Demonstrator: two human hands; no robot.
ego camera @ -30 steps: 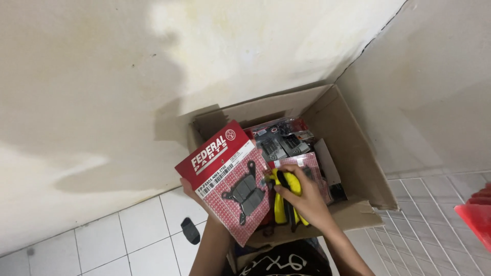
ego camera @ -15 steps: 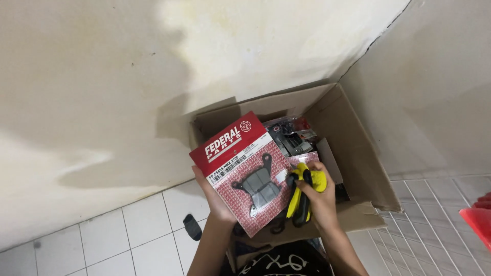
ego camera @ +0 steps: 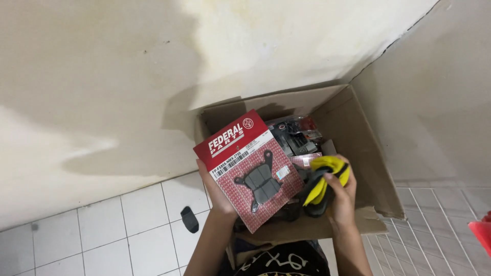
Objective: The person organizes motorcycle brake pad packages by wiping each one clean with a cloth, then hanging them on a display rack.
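My left hand (ego camera: 217,191) holds up a flat red blister pack (ego camera: 249,167) with dark grey pads under clear plastic; the pack is tilted and covers most of the hand. My right hand (ego camera: 341,197) grips a yellow and black bundle (ego camera: 321,184), held low over the right part of an open cardboard box (ego camera: 369,153). Inside the box lie more packaged parts (ego camera: 296,137), dark with red and clear wrapping, partly hidden behind the red pack.
The box stands in a corner against stained cream walls. White floor tiles (ego camera: 107,235) spread to the left, with a small black object (ego camera: 190,220) lying on them near the box. A red thing (ego camera: 483,232) shows at the right edge.
The red pack has moved up and to the right and now sits more squarely in view. My right hand has shifted right with the yellow and black bundle.
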